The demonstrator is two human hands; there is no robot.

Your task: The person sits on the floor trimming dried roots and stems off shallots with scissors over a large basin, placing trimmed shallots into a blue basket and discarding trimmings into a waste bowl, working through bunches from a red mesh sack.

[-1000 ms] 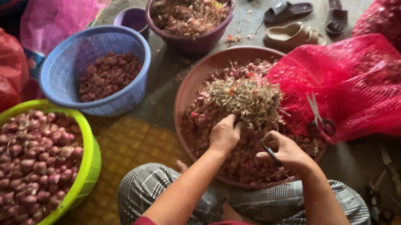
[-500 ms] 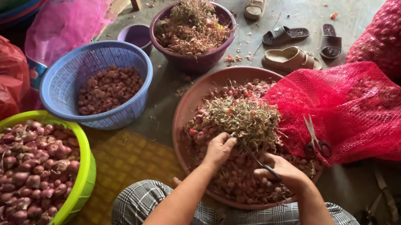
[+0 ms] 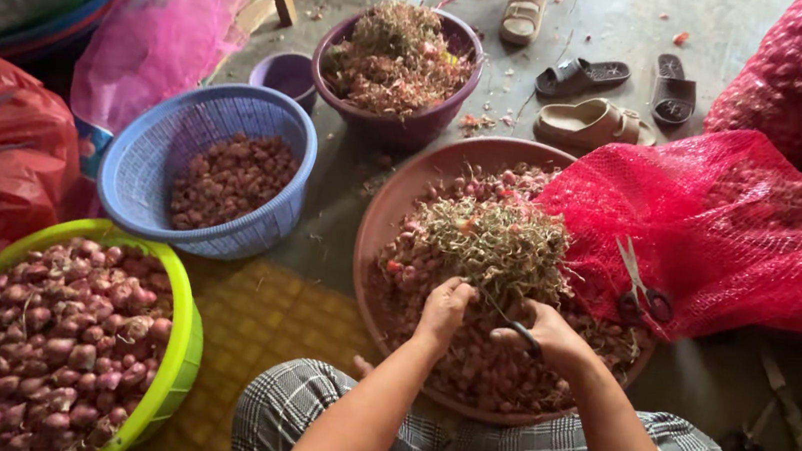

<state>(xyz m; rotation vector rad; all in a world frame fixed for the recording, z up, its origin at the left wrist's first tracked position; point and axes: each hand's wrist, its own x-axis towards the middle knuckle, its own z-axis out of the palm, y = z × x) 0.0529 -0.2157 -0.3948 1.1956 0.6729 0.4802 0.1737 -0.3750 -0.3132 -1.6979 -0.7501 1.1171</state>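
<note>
Many small reddish shallots (image 3: pixel 486 366), dry-rooted

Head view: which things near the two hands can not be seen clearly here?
- Tool in the right hand: only a thin dark part shows; the fingers hide the rest.
- What the left hand pinches: hidden by its fingers and the dry stalks.
- Brown basin: right side covered by red net.
- Green basket: cut off by the frame edge.

Left hand (image 3: pixel 445 303) grips shallot stems (image 3: pixel 497 247) over brown basin (image 3: pixel 373 227); right hand (image 3: pixel 549 335) holds small blade (image 3: pixel 511 323).
</note>
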